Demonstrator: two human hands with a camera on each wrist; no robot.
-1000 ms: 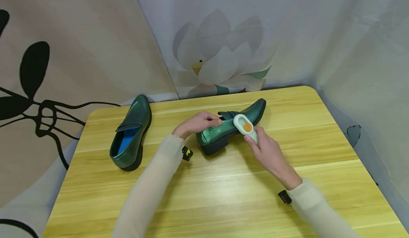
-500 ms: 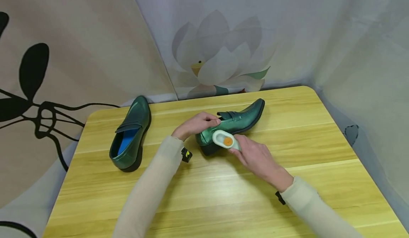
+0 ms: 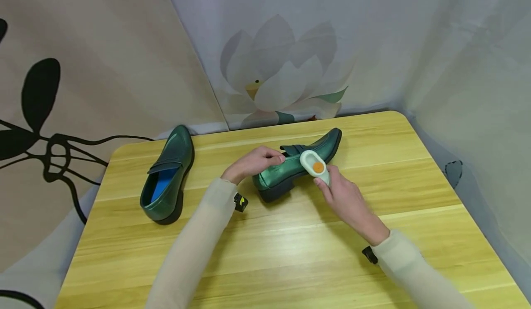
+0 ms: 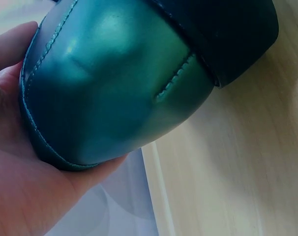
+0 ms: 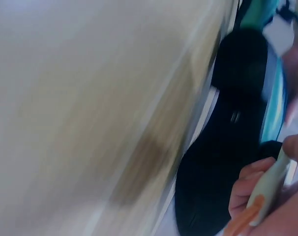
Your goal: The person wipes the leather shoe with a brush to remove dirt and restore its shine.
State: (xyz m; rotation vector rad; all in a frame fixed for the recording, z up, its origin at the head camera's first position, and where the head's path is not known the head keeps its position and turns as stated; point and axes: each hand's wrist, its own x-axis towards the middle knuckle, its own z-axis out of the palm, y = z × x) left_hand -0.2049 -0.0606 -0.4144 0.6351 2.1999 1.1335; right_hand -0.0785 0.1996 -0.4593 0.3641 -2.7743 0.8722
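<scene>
A shiny green loafer (image 3: pixel 274 177) is tilted on the table, its toe at the far right and its dark sole facing partly towards me. My left hand (image 3: pixel 254 162) grips its opening by the heel, thumb inside; the left wrist view has the rounded heel back (image 4: pixel 114 83) close up. With my right hand (image 3: pixel 350 203) I hold a white, oval-headed brush (image 3: pixel 307 160) with an orange button against the near side of the shoe. Its underside is hidden. In the right wrist view, the fingers curl round the pale handle (image 5: pixel 274 182) beside the black sole (image 5: pixel 223 132).
A matching green loafer (image 3: pixel 171 161) with a blue insole stands upright at the table's left, toe pointing away. The wooden table (image 3: pixel 265 253) has rounded back corners. Printed cloth (image 3: pixel 286 60) hangs right behind its back edge.
My right hand slid the brush left along the shoe to the heel, then back right to mid-shoe. My left hand keeps its grip, and the loafer stays almost in place.
</scene>
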